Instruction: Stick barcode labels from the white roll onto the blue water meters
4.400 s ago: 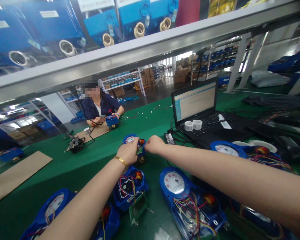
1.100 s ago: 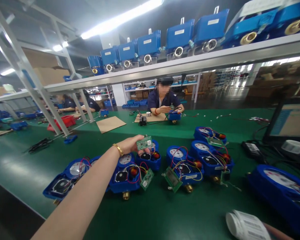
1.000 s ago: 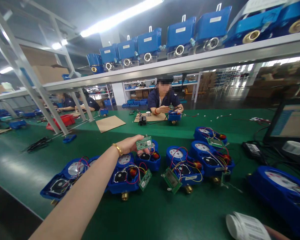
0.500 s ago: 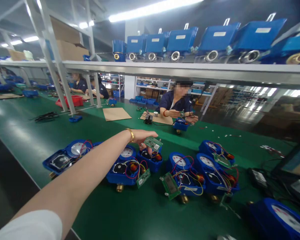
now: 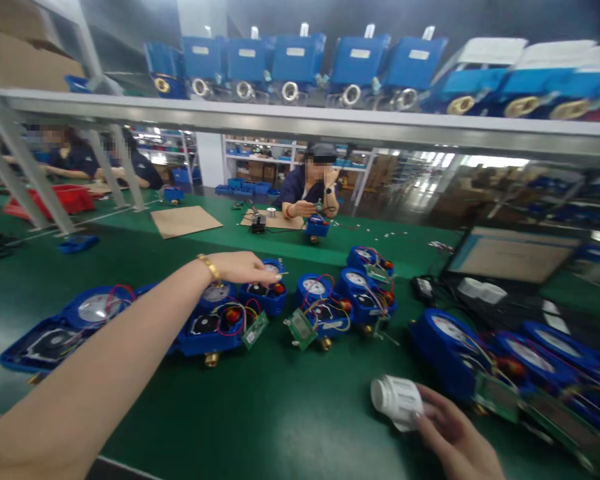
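My left hand (image 5: 243, 268), with a gold bracelet on the wrist, is closed in a pinch above an opened blue water meter (image 5: 267, 299). A circuit board (image 5: 282, 274) shows only as a thin edge at the fingertips. At the lower right, my right hand (image 5: 457, 430) grips a white plastic cylinder (image 5: 399, 402) with a narrower round end pointing left. Just left of the pinched hand's meter, another opened meter (image 5: 200, 343) has a circuit board (image 5: 255, 330) hanging out on wires. Nearer the middle, a meter (image 5: 333, 321) lies beside its green display board (image 5: 301, 328).
More blue meters (image 5: 445, 350) crowd the right side, near a laptop (image 5: 520, 253). Overhead, a shelf (image 5: 280, 115) carries a row of blue meters. A co-worker (image 5: 307, 187) sits across the green table (image 5: 280, 413). A cardboard sheet (image 5: 186, 221) lies at the back left.
The view has swung right. My right hand has come into view with the white cylinder. The board in my left hand has turned from face-on to nearly edge-on.
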The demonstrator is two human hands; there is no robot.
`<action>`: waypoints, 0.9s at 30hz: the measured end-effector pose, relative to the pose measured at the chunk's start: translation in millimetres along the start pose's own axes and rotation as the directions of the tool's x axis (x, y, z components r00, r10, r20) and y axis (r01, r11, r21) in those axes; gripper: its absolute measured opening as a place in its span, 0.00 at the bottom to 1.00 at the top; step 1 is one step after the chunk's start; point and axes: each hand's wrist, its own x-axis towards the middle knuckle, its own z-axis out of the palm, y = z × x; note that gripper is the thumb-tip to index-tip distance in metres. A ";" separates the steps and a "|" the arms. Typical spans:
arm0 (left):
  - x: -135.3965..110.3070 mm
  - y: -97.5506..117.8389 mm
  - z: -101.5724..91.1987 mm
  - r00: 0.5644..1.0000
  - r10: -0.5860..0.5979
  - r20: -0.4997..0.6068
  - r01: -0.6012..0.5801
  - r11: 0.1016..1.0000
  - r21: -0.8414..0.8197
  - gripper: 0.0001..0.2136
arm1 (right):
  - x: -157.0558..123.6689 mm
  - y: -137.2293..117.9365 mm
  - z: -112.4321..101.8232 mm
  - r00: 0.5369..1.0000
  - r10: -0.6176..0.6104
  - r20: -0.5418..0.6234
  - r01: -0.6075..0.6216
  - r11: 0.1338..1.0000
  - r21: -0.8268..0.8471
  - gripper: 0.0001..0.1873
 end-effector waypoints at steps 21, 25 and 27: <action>-96.3 65.7 226.1 0.873 -0.060 -0.483 -0.407 0.454 -0.792 0.11 | -91.7 -69.0 67.2 0.948 -0.027 0.317 -0.097 0.924 0.371 0.27; -104.2 61.5 225.6 0.883 -0.067 -0.464 -0.372 0.502 -0.781 0.12 | -103.9 -71.2 69.8 0.973 -0.039 0.226 -0.032 0.953 0.302 0.26; -106.3 60.8 228.6 0.878 -0.104 -0.466 -0.380 0.440 -0.814 0.13 | -107.8 -73.8 72.7 0.992 -0.082 0.099 0.053 0.964 0.261 0.24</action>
